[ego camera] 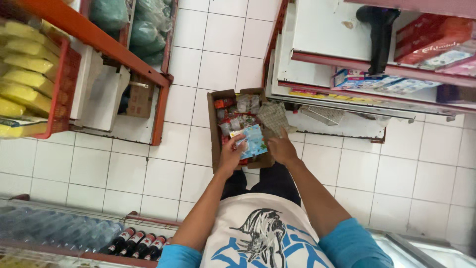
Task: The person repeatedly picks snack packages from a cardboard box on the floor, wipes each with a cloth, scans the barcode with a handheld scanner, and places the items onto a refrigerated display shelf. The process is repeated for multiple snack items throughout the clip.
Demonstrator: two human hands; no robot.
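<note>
White tiled floor [124, 171] underfoot, an aisle between red-framed shop shelves, and we're looking straight down. The left hand [230, 156] is curled around the near edge of a light blue packet [254, 141], thumb on top, holding it just over the cardboard box [214, 134] that sits on the floor between the shelving. The right hand [281, 149] is down at the box's right rim beside the packet, fingers bent inward; whether it grips anything I can't tell from here. Inside the box, small packets in red, grey and clear wrap are jumbled tight. To handle this well, I'd judge: keep the packet flat, support it from both sides, lift clear of the box flap. Out to the right, a low shelf [347, 79] carries blue-and-white cartons, red boxes above, and its lower ledge juts close to the box, cramping that side. To the left, yellow packs [25, 74] fill a red rack. Near the bottom left, dark bottles with red labels [136, 243] lie in a row.
</note>
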